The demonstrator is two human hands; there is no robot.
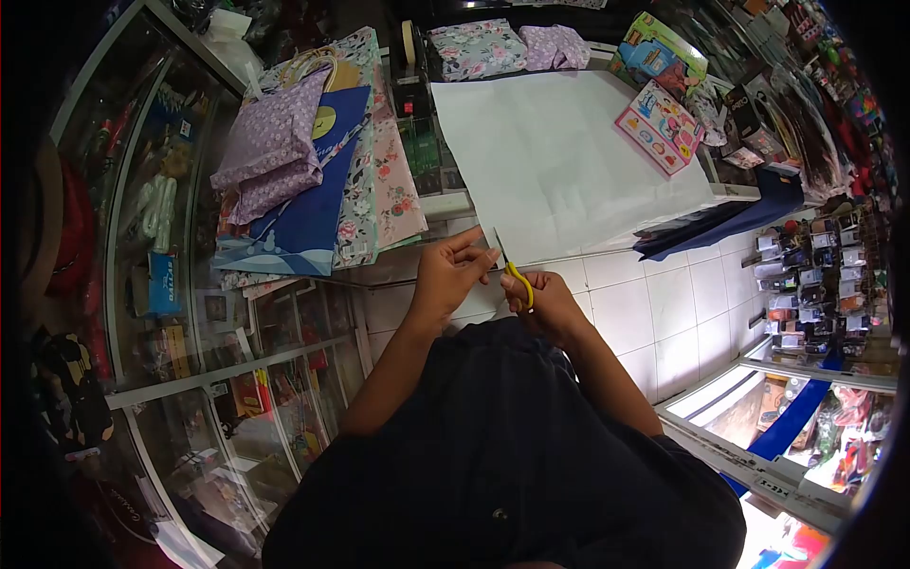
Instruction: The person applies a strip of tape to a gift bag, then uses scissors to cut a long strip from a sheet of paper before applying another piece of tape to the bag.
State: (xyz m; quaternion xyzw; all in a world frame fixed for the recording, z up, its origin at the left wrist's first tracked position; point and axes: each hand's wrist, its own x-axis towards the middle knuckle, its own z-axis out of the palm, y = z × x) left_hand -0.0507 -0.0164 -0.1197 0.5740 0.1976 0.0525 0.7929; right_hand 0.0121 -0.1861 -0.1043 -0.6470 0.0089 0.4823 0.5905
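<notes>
Yellow-handled scissors [518, 278] at the near left corner of a big white paper sheet [555, 166], both hands close in.
From where I stand, the right hand [550, 299] covers much of the handles, and the thin blades are too small for me to tell how far apart they are. The sheet's far right part is hidden under a pink box [661, 127]; the glass cabinet [180, 228] at the left is cut off by dark rims. The sheet's near edge runs out above pale floor tiles [626, 308], its middle lies bare, and patterned gift bags [396, 194] crowd the left side. The right hand is curled around the handles; the left hand [455, 270] is half-curled at the paper's edge, though I can't tell whether it pinches it.
</notes>
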